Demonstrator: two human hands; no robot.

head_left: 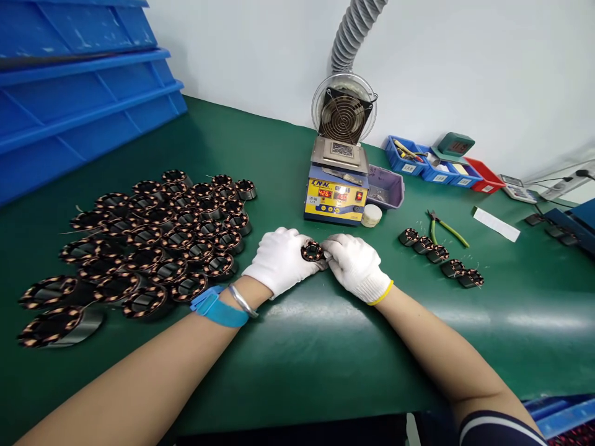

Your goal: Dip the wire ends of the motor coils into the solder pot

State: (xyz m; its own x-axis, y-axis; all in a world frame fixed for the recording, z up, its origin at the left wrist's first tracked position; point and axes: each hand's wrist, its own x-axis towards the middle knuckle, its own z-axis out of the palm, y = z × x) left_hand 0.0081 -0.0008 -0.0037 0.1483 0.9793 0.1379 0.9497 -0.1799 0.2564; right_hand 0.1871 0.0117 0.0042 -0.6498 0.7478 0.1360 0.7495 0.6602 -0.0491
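Observation:
Both my hands wear white gloves. A motor stator (pixel 312 251), a black ring with copper windings, is held in my left hand (pixel 282 260), thumb and fingers around its left side. At the stator's right rim, the fingers of my right hand (pixel 354 263) are pinched together. Whether they grip the rim or a wire end there cannot be made out. To the left stand many similar stators (pixel 179 238) in a dense group. On the right, several more stators (pixel 437 253) form a slanting row with thin wire ends sticking up.
Beyond my hands stands a yellow-fronted solder pot (pixel 335 198) with a lit display, a fan (pixel 344 116) behind it. A purple tray (pixel 395 189) and round white tin (pixel 371 215) sit beside it. Green-handled cutters (pixel 447 229) lie right. Blue crates (pixel 83 93) rise at left.

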